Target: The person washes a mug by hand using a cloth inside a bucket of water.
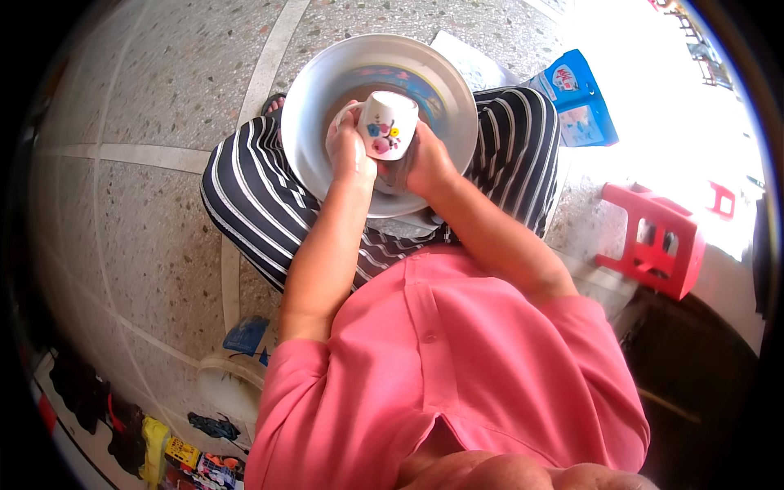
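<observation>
A white mug [392, 122] with pink, blue and yellow flowers on its side is held between my two hands, above the middle of a wide, pale round basin [299, 106]. My left hand [347, 145] is closed about the mug's left side, where a white handle loop shows. From the right, my right hand [430, 163] grips the mug low down, its fingertips partly hidden. Something greyish below the mug is too unclear to name. A coloured picture [420, 86] decorates the basin's inside.
The basin rests between my knees in striped trousers [253, 188]. A blue pouch [576, 98] lies beyond my right knee. A red plastic stool [653, 237] is at the right. Behind my left elbow is a pale tub [224, 384] on the speckled floor [155, 237].
</observation>
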The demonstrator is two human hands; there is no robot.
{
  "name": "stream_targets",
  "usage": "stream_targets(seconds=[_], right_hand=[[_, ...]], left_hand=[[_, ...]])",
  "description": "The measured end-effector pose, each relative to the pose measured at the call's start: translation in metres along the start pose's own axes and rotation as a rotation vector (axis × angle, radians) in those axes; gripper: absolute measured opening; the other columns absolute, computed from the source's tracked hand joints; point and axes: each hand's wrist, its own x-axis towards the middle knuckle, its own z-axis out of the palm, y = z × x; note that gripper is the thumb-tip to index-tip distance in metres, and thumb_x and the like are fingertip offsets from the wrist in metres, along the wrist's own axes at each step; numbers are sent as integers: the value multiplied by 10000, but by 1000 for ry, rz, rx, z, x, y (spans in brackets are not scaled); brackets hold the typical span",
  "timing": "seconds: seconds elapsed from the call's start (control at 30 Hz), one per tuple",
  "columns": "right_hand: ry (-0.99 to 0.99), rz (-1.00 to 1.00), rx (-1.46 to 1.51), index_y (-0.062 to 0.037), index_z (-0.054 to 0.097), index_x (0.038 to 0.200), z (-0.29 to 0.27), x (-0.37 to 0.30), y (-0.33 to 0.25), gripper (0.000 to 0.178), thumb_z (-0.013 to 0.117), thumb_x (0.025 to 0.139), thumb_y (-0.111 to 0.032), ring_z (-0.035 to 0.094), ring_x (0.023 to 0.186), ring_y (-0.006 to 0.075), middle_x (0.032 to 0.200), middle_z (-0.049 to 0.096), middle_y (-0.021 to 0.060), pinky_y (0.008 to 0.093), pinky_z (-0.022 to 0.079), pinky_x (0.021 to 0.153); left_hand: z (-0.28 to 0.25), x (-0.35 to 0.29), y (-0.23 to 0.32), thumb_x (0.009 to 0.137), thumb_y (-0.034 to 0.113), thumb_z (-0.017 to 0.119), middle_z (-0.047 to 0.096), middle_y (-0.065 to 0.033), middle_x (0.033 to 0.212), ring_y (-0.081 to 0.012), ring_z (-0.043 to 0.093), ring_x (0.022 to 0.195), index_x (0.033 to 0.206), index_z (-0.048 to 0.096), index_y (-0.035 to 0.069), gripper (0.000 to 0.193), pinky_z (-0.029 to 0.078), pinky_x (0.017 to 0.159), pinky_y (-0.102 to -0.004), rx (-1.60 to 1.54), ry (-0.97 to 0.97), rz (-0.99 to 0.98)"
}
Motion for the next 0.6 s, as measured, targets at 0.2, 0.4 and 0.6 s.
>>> stream_targets(seconds=[0.2,0.4,0.6], right_hand=[[197,77,-456,-98,497,1188,13,-15,-36,312,404,943,-267,615,768,223,969,630,83,353,504,586],[-52,-535,-1629,-99,589,1063,5,-18,-47,233,498,902,-240,631,679,217,841,650,111,342,489,594],[-379,-398,-1928,-100,586,1017,-5,-11,-20,209,527,861,-225,617,752,342,844,637,165,427,488,652]], left_hand=[[9,-5,9,870,136,437,620,-42,878,-82,559,637,1025,599,74,232,383,432,-217,280,209,17],[-12,49,14,795,-3,411,616,-97,863,-187,623,737,979,588,8,256,514,588,-292,124,248,86],[9,95,-5,823,-17,436,622,-167,916,-265,628,815,989,598,-44,233,526,699,-335,619,301,192]])
